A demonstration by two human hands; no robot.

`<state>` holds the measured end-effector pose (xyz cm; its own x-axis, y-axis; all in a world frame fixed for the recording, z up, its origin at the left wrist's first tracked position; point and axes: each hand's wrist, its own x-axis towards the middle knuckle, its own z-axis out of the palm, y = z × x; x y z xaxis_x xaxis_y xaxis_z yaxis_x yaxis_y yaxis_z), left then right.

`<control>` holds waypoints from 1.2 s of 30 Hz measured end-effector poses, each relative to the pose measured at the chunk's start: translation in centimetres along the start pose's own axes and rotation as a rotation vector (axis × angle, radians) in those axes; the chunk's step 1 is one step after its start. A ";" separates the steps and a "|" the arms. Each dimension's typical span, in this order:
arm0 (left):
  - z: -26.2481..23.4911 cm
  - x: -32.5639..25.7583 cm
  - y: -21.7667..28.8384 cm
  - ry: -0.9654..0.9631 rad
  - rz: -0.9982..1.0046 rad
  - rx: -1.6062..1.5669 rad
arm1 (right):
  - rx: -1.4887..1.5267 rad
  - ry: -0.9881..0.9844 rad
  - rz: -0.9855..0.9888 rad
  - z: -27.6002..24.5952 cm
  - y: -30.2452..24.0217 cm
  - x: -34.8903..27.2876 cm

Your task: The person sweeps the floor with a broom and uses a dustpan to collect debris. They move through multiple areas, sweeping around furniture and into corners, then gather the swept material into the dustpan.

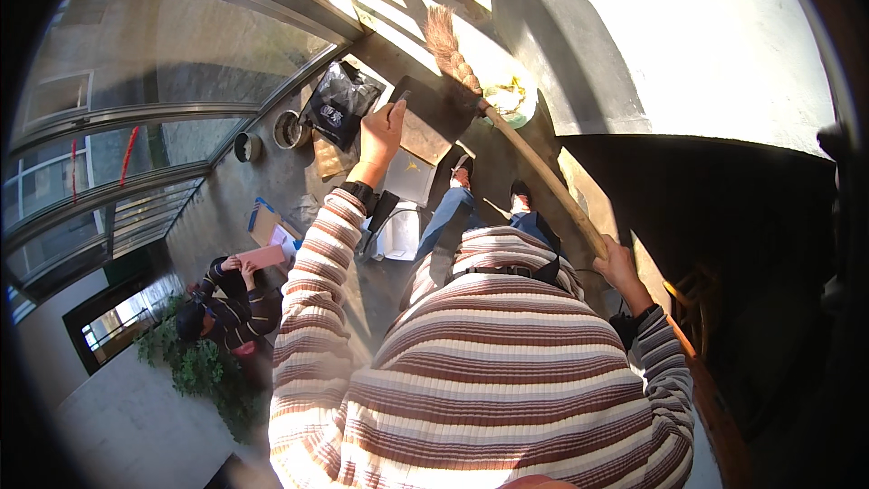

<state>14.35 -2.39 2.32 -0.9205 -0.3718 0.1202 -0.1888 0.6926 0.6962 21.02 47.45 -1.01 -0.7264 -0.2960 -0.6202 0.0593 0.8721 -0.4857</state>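
Observation:
My right hand (617, 264) is wrapped round the wooden handle of a broom (543, 167). The handle slants up and to the left, away from me, ending in a brown bristle head raised beside a pale plastic bag (512, 101). My left hand (382, 133) is raised to the left of the broom with its fingers closed. Whatever it grips, if anything, I cannot make out. Beyond and below it lie a dark box-like thing (427, 116) and a grey panel (410, 178) with a small yellow scrap on it.
A black bag (341, 104) and two round pots (290, 130) stand along the glazed wall. Near my feet is an open white box (398, 234). At the left, another person (237, 308) holds a pink flat thing (262, 257) near a leafy plant (204, 367). A pale wall (688, 27) rises at the right.

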 end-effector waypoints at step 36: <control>-10.4 -38.4 -10.8 0.717 -0.920 -0.237 | -0.293 -0.482 -0.135 5.7 -25.4 18.0</control>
<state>55.33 -2.05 -2.44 -0.0565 -0.9825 -0.1772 -0.5406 -0.1191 0.8328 10.38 17.71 -3.30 -0.3167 -0.4960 -0.8085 -0.2536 0.8657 -0.4317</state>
